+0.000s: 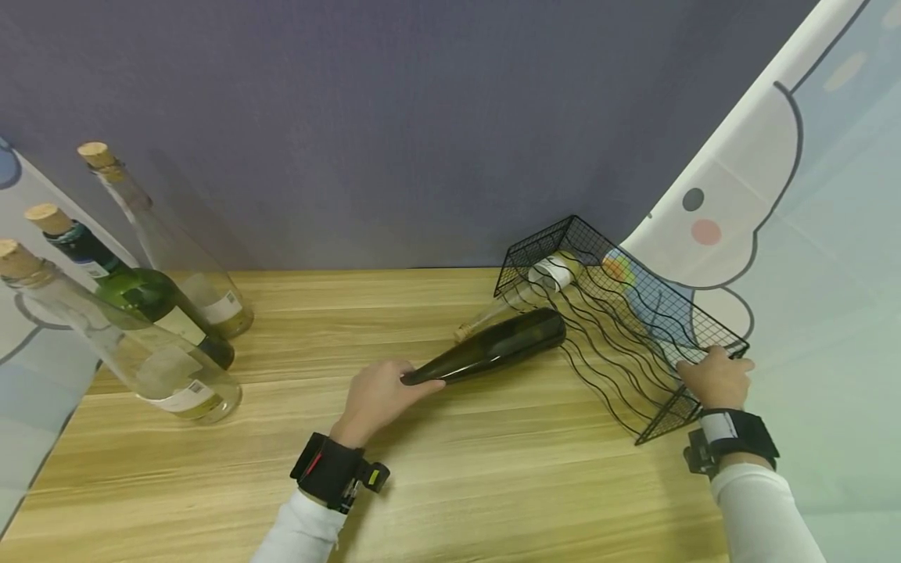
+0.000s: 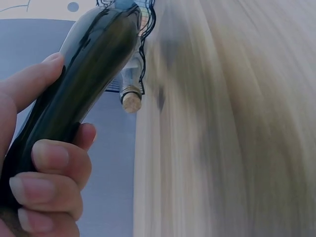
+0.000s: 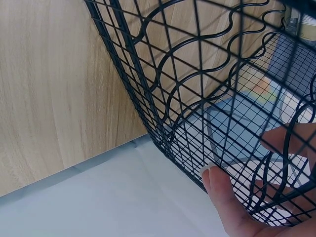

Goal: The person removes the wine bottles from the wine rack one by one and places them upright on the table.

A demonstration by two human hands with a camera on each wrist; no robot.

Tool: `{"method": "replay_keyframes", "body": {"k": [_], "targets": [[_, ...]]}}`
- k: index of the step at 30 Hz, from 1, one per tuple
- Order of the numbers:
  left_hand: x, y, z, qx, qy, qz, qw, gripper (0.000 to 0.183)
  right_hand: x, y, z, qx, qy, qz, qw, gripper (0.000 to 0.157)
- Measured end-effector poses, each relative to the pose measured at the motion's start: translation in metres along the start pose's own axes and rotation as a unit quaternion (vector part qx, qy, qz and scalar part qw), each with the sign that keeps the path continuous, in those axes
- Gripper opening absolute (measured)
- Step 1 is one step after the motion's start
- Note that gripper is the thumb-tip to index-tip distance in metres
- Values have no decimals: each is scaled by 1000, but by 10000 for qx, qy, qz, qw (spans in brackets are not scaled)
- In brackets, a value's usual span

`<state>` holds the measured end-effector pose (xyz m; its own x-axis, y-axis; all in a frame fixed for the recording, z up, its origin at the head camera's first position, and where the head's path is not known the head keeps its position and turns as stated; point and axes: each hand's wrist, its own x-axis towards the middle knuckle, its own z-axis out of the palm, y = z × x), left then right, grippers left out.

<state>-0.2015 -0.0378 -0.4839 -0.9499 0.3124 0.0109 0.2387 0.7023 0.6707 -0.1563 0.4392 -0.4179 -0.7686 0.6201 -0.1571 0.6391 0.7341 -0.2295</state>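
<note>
A dark green glass bottle (image 1: 500, 344) slants over the table, its neck gripped by my left hand (image 1: 380, 395). In the left wrist view the fingers curl round the bottle's narrow part, with the thumb along its side. The bottle's base overlaps the near side of a black wire rack (image 1: 538, 241) with wavy bars. My right hand (image 1: 718, 379) holds the rack's right end; the thumb (image 3: 222, 192) and fingers lie on either side of the wire mesh. A corked clear bottle (image 1: 552, 272) with a white label lies in the rack's far left part, its cork pointing toward the left.
On the left of the wooden table (image 1: 436, 485) stand two clear corked bottles (image 1: 218, 297) and a green corked bottle (image 1: 155, 293). A grey-blue panel (image 1: 366, 141) rises behind the table. A cartoon-printed sheet (image 1: 816, 328) hangs on the right, close to the rack.
</note>
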Motion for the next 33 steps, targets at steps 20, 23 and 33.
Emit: {"method": "replay_keyframes", "body": {"k": [20,23,33], "targets": [[-7,8,-23,-137,-85,-255,9995,59,1,0,0,-28,-16,2,10000,68],[-8,10,-26,-155,-8,-232,9996,56,1,0,0,-13,-15,-1,10000,68],[-9,8,-37,-255,317,-76,9991,43,0,0,0,28,-81,28,10000,68]]}}
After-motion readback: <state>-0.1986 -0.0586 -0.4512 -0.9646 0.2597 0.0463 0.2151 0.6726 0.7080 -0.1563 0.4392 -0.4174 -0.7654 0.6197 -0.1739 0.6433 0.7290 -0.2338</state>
